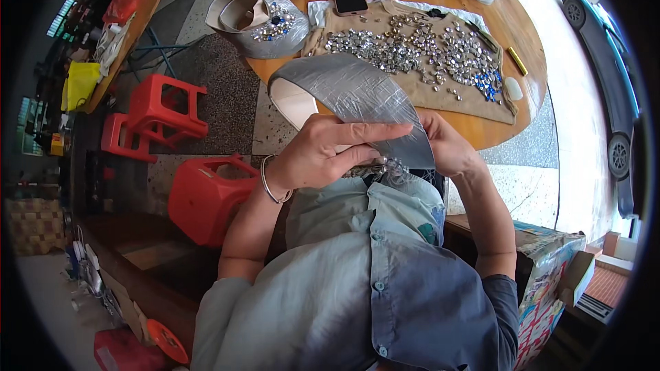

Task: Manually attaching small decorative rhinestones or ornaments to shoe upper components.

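The silver piece (pixel 357 99) hides most of the right hand (pixel 447 148); its fingers may be behind. The car (pixel 608 82) is cut off at the edge.

You have one view only, worn on your head. It looks steeply down, close over your chest, facing the round bench (pixel 512 34) ahead.

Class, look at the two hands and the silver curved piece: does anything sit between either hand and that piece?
Nothing visible does. The left hand and right hand both hold the silver piece directly, above the lap.
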A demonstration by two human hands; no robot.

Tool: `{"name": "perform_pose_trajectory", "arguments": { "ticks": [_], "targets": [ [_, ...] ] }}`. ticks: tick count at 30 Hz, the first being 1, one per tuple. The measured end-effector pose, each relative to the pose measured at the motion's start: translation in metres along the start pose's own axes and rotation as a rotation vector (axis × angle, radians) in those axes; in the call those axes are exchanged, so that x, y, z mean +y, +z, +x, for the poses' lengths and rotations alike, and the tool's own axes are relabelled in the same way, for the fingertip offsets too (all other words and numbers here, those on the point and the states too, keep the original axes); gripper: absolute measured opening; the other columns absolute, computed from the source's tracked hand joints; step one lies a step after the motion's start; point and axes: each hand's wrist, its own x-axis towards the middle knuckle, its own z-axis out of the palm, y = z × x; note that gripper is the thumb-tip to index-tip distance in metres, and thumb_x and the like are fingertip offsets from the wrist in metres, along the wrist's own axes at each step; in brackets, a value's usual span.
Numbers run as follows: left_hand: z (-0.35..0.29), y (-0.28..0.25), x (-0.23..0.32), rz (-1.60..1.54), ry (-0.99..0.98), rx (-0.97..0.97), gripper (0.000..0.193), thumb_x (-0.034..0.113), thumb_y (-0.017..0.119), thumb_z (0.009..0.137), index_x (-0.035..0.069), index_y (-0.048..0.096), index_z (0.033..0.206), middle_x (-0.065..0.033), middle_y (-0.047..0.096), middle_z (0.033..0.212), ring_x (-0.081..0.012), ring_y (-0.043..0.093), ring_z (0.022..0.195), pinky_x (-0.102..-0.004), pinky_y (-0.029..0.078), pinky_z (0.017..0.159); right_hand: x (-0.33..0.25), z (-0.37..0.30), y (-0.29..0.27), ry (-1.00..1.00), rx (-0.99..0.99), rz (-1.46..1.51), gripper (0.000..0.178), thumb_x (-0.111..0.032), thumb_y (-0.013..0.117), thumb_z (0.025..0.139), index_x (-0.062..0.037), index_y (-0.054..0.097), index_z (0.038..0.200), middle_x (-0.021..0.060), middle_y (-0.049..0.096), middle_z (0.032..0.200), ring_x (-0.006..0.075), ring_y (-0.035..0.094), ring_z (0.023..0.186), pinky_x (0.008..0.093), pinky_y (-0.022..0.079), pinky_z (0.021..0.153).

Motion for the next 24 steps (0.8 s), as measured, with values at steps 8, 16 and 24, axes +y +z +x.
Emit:
{"name": "perform_pose_trajectory", "arguments": {
  "ticks": [8, 16, 24],
  "targets": [
    [-0.008, -0.009, -0.001, -0.011, 0.332, 0.024, 0.039, -0.013, 0.052, 0.078, 0.002, 0.059, 0.113, -0.0096, 0.063, 0.106, -0.0153, 0.063, 0.088, -0.0229, 0.049, 0.077, -0.018, 0.000, -0.058, -0.246, 0.292, 0.665, 0.016, -0.014, 0.051, 0.090, -0.0016, 0.050, 0.100, -0.0018, 0.046, 0.066, 0.0028, 0.045, 0.050, 0.0150, 0.038, 0.041],
    [-0.044, -0.061, 0.011, -0.262, -0.012, 0.539, 0.022, 0.008, 0.052, 0.089, -0.002, 0.059, 0.107, -0.0053, 0.061, 0.104, -0.0068, 0.055, 0.088, -0.0208, 0.044, 0.076, -0.064, -0.220, -0.208, -0.719, 0.402, 1.014, 0.004, 0.005, 0.041, 0.088, 0.0021, 0.043, 0.089, 0.0069, 0.044, 0.075, 0.0144, 0.046, 0.068, 0.0272, 0.044, 0.064],
    [-0.085, -0.104, 0.021, -0.227, 0.004, 0.767, 0.022, 0.009, 0.054, 0.087, 0.001, 0.061, 0.106, -0.0013, 0.061, 0.096, -0.0036, 0.051, 0.076, -0.0178, 0.042, 0.071, -0.065, -0.503, -0.381, -1.047, 2.130, 0.232, 0.022, -0.013, 0.053, 0.084, 0.0079, 0.059, 0.080, 0.0157, 0.063, 0.080, 0.0226, 0.061, 0.067, 0.0340, 0.054, 0.063]
  ]
}}
